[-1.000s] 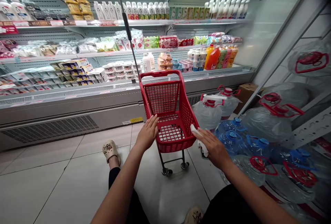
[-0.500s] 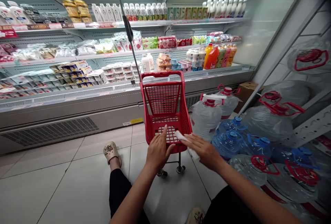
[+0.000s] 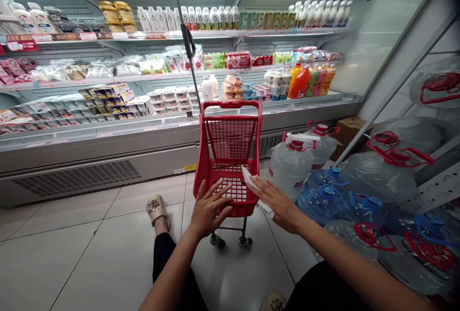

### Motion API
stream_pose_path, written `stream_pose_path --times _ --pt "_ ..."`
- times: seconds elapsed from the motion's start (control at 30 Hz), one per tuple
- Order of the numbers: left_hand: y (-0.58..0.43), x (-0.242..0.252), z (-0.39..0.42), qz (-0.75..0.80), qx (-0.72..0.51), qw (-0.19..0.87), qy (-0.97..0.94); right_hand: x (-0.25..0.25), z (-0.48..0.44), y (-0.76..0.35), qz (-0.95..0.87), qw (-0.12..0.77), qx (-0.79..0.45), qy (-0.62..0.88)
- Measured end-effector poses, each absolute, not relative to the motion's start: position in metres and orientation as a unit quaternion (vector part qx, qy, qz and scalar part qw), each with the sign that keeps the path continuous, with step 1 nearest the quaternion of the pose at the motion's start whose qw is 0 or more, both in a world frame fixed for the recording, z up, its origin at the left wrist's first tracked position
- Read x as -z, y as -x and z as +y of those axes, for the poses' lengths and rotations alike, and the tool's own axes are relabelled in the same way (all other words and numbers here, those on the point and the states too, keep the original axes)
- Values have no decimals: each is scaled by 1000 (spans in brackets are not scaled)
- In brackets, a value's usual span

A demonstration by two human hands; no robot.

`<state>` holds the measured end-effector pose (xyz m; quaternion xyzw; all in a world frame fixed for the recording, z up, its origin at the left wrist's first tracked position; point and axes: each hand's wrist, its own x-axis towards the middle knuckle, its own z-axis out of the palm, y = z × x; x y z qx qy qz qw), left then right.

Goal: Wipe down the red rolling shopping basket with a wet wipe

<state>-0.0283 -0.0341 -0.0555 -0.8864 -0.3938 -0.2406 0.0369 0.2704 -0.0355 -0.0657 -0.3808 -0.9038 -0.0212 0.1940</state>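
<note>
Small red plastic mesh shopping cart [image 3: 230, 150] stood at frame centre on pale tiled floor [image 3: 89, 244]. Left hand [image 3: 210, 208], fingers spread, touched cart's near wall. Right hand [image 3: 278, 203] pressed white cloth [image 3: 251, 182] flat against cart's right edge. Clear plastic water jugs [image 3: 291, 169] crowded right side.

place: grocery shop | evidence: chilled shelves [image 3: 251, 109] of packaged goods, red cart [image 3: 230, 157], water jugs [image 3: 291, 167]

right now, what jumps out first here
A small red shopping cart stands mid-aisle before the chiller shelves, the left hand spread on its near wall and the right hand pressing a white cloth to its side. Big clear water jugs crowd the floor to its right.
</note>
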Motion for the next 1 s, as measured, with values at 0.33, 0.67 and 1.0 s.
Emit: stream_pose_path --times 0.33,0.67,1.0 --pt "13 87 -51 -495 296 76 813 53 -19 -237 -954 149 1 259" --pt "39 86 -41 -474 297 34 828 53 30 -241 -905 242 53 347" --pt "24 78 -40 -526 343 6 779 81 -25 -161 -912 295 120 258"
